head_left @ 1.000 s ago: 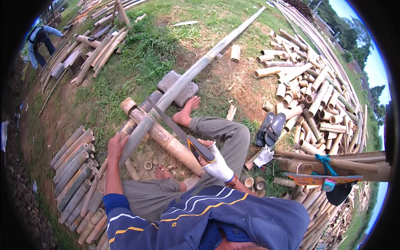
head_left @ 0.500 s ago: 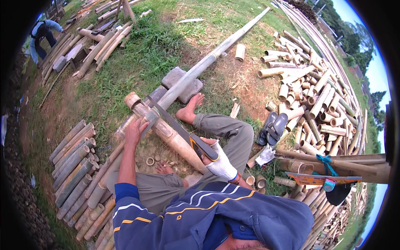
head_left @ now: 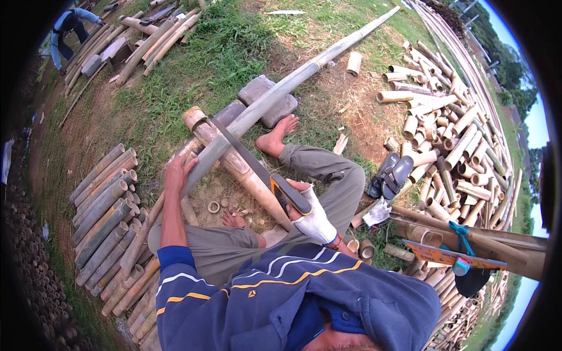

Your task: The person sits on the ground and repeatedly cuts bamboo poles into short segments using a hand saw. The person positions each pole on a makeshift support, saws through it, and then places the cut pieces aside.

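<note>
A long grey-green bamboo pole (head_left: 266, 104) lies slantwise over a thicker tan bamboo log (head_left: 249, 175) in front of me. My bare left hand (head_left: 177, 171) is closed round the pole's near part, left of the log. In a white glove that leaves fingertips bare, my right hand (head_left: 313, 215) grips the black and yellow handle of a hand saw (head_left: 249, 155). Its blade runs across the pole where pole and log cross. Whether the teeth are in the bamboo I cannot tell.
Grey stone blocks (head_left: 256, 93) sit under the pole beside my bare foot (head_left: 277, 136). Cut bamboo tubes (head_left: 105, 234) are stacked at left; a large heap (head_left: 451, 140) lies at right, near dark sandals (head_left: 389, 175). Another person (head_left: 69, 32) bends at far left.
The view has shifted a little. My left hand has moved down and left along the pole, farther from the saw blade. The saw still lies across the pole in my right hand.
</note>
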`<action>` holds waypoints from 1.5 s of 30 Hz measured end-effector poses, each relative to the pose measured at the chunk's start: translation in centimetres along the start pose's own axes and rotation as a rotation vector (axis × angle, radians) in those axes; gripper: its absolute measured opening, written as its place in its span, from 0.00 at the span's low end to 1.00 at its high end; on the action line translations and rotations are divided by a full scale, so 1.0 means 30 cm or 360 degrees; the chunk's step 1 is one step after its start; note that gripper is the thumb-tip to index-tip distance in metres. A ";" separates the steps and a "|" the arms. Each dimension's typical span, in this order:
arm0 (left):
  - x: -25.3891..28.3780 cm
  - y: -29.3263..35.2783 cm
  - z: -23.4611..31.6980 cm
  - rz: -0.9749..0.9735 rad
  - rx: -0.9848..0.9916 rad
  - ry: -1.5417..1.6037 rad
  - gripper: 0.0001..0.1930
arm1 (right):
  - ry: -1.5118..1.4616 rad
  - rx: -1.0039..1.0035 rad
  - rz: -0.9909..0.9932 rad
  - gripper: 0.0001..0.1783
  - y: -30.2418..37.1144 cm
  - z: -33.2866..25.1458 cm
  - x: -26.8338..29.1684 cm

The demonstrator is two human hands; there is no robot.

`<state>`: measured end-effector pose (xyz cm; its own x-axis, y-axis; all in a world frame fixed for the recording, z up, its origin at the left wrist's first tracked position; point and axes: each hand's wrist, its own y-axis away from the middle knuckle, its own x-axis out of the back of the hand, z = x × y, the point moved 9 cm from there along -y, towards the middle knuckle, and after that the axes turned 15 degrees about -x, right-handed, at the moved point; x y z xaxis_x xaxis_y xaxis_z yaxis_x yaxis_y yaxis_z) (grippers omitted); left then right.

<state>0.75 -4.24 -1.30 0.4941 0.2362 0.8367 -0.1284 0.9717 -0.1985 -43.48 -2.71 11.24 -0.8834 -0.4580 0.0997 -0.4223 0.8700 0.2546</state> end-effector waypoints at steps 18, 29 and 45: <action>-0.139 -0.042 -0.013 -0.0017 -0.0105 -0.0081 0.32 | -0.0035 -0.0209 -0.0028 0.40 0.012 0.076 0.013; -0.039 -0.032 0.011 0.0064 -0.0102 -0.0019 0.32 | -0.0029 -0.0293 0.0015 0.40 0.002 0.031 -0.018; -0.070 -0.007 -0.105 -0.0116 0.0044 0.0013 0.31 | -0.0116 -0.0215 0.0005 0.41 0.007 0.083 0.018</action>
<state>2.46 -4.93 -4.62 0.5101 0.1653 0.8441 -0.1155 0.9856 -0.1232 -44.57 -2.33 8.95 -0.8990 -0.4368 0.0319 -0.3929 0.8366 0.3817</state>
